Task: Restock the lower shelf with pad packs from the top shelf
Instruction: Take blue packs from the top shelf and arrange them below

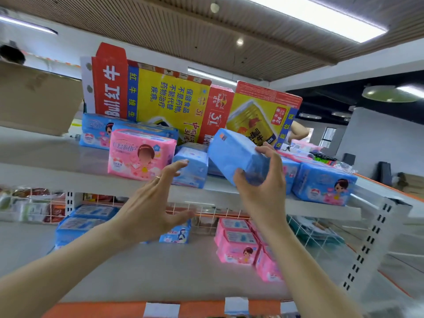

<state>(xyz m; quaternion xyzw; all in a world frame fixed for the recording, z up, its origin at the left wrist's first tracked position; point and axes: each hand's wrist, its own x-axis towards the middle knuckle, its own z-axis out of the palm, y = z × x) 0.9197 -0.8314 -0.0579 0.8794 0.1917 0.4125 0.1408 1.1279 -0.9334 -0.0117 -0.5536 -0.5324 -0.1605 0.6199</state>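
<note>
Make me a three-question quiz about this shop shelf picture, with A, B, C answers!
1. Where on the lower shelf are the pink packs?
A) on the left
B) on the right
C) none are there

2. What colour is the pack in the right hand?
A) blue
B) green
C) yellow

3. What is the left hand doing?
A) gripping a box
B) open, holding nothing
C) pressing the ceiling

Answers:
1 B, they are stacked to the right of the blue packs.
2 A, its wrapper is plain blue.
3 B, its fingers are straight and spread, curled round nothing.
</note>
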